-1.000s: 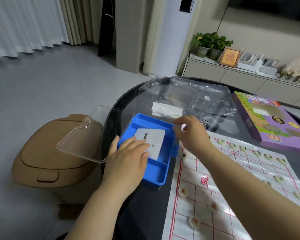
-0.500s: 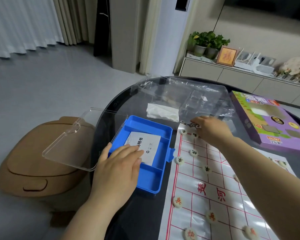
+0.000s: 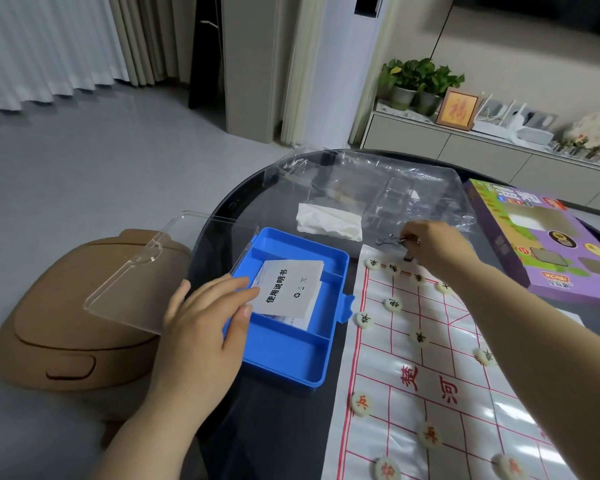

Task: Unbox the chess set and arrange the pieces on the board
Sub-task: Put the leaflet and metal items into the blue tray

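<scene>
The chess board, a white sheet with red grid lines, lay flat on the dark round counter in the lower right of the frame. Pale round pieces sat on it: black-lettered ones such as a piece in the upper part, and red-lettered ones such as a piece toward the bottom edge. Just left of the board stood the open blue box, its clear lid swung out over the counter's left edge. The left hand rested flat and open on the box's left rim, fingertips touching the white instruction leaflet inside it. The right hand was at the board's top edge, fingers pinched around a small dark object I could not identify, beside a metal clip. Behind lay crumpled clear plastic wrap and a white tissue. A purple carton sat at the right edge. A tan bin stood on the floor at lower left.
</scene>
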Action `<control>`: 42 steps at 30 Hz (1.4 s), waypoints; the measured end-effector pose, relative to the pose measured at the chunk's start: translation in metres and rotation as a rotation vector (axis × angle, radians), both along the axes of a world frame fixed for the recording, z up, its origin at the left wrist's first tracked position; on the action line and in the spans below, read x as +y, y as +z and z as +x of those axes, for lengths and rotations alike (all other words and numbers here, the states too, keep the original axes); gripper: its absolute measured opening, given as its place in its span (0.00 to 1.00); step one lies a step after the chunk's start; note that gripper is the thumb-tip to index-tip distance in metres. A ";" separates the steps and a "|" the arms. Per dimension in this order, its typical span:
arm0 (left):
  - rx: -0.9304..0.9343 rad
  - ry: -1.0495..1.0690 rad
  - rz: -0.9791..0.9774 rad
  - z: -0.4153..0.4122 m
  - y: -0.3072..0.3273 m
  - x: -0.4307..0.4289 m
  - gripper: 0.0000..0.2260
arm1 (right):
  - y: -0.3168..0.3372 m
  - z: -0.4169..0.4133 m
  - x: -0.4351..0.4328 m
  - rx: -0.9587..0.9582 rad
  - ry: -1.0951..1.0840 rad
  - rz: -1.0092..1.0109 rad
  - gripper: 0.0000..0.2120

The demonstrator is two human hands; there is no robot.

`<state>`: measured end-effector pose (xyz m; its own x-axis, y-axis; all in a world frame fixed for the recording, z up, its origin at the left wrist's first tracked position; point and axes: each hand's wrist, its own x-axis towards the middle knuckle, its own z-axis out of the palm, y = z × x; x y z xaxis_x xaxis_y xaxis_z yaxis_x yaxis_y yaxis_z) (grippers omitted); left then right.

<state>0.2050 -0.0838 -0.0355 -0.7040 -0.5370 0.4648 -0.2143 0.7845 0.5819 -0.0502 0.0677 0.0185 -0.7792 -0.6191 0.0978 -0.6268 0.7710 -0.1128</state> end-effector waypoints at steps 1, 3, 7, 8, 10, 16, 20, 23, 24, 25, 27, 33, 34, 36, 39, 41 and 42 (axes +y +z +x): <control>0.007 0.003 0.012 0.001 0.000 0.000 0.21 | 0.003 0.002 0.002 0.000 -0.013 -0.055 0.10; 0.018 0.002 0.048 0.002 0.001 0.000 0.22 | 0.009 0.005 0.004 0.017 -0.016 -0.131 0.11; 0.021 0.013 0.159 0.007 0.007 0.002 0.17 | 0.018 0.013 0.005 0.049 0.007 -0.178 0.10; 0.016 0.017 0.168 0.008 0.008 0.002 0.14 | 0.020 0.015 0.005 0.043 0.004 -0.190 0.10; 0.013 0.028 0.180 0.009 0.009 0.003 0.11 | 0.026 0.023 0.005 0.025 0.001 -0.241 0.10; 0.063 0.122 0.275 0.015 0.014 0.001 0.12 | 0.048 0.070 -0.005 -0.065 0.151 -0.386 0.09; 0.113 0.151 0.313 0.023 0.017 -0.002 0.12 | 0.055 0.106 -0.017 -0.292 0.254 -0.490 0.06; 0.168 0.197 0.328 0.029 0.016 -0.007 0.11 | 0.051 0.127 -0.030 -0.538 0.268 -0.542 0.10; 0.181 0.220 0.346 0.031 0.016 -0.009 0.11 | 0.049 0.134 -0.034 -0.591 0.279 -0.508 0.10; 0.190 0.250 0.369 0.033 0.015 -0.013 0.11 | 0.046 0.141 -0.038 -0.626 0.289 -0.463 0.11; 0.215 0.329 0.391 0.038 0.012 -0.019 0.10 | 0.037 0.153 -0.045 -0.658 0.308 -0.342 0.11; 0.296 0.654 0.616 0.044 0.006 -0.031 0.18 | 0.014 0.174 -0.060 -0.543 0.285 -0.154 0.08; 0.327 0.672 0.705 0.044 0.006 -0.032 0.20 | 0.012 0.175 -0.061 -0.516 0.284 -0.153 0.09; 0.381 0.665 0.894 0.043 0.007 -0.031 0.26 | 0.012 0.177 -0.061 -0.481 0.302 -0.143 0.09; 0.509 0.551 1.243 0.041 0.006 -0.034 0.30 | 0.012 0.177 -0.057 -0.434 0.358 -0.090 0.12; 0.621 0.439 1.442 0.040 0.004 -0.037 0.28 | 0.012 0.176 -0.053 -0.418 0.359 -0.121 0.13; 0.639 0.398 1.490 0.039 0.004 -0.038 0.25 | 0.012 0.175 -0.050 -0.403 0.340 -0.163 0.13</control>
